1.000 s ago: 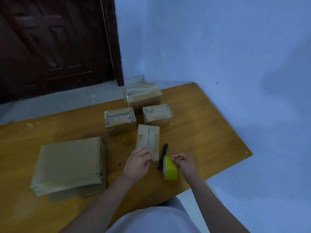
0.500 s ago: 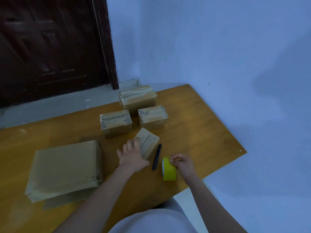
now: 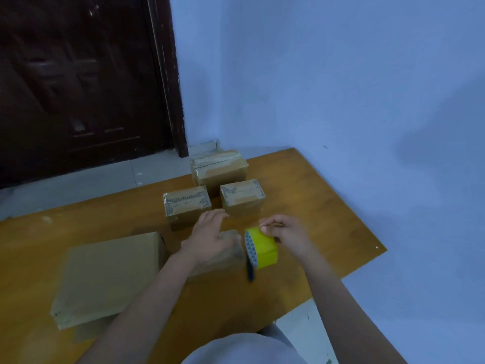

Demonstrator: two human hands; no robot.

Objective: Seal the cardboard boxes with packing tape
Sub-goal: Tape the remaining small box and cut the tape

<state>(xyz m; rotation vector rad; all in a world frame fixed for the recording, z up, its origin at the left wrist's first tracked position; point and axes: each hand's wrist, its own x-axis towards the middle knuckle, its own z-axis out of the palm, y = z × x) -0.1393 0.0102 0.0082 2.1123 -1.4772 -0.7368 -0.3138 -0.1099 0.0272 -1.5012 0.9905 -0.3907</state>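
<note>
Right hand pinches the yellow tape roll, lifted beside the small box.
Left hand lies flat, fingers spread, on that box; a black pen under the roll, three taped boxes behind on the table.

Hands on box, tape roll.

Wooden tabletop, set against a wall on the right. Three small taped cardboard boxes are grouped at the far edge: one rearmost, two in front of it, left and right. A large flat cardboard box is placed near left. Between it and the yellow tape roll, a small cardboard box lies under the left hand; a dark pen-like object, apparently on the table, is seen below the roll, which the right hand holds.
</note>
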